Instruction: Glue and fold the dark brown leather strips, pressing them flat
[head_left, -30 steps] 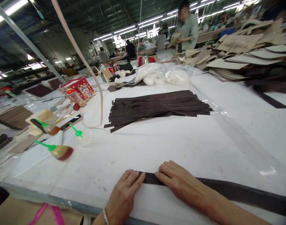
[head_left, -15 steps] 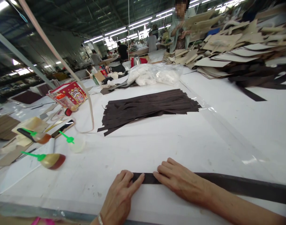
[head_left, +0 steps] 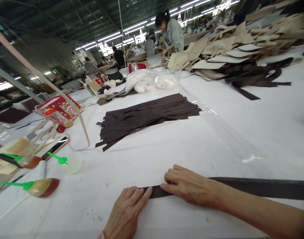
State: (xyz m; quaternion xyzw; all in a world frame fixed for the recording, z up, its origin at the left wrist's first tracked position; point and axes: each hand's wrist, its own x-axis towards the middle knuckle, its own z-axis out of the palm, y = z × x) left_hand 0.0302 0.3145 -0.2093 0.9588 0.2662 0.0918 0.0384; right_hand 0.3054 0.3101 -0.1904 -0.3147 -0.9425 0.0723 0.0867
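A long dark brown strip runs along the near side of the white table and out past the right edge of view. At its left end, my left hand has its fingers closed on it, the index finger and thumb side lying over the strip. A short gap to the right, my right hand grips the same strip with curled fingers, thumb along its near edge. My right forearm crosses over part of the strip. Beyond both hands lies a stacked pile of similar dark strips.
Squeeze bottles with green nozzles stand or lie at left, by a phone and a red bag. A hanging hose drops there. Clear plastic bags and beige cut pieces lie farther back. A co-worker bends beyond.
The view has swung so the table items appear farther left. Both hands stay on the strip, and my right hand's fingers look more curled. The co-worker now leans down.
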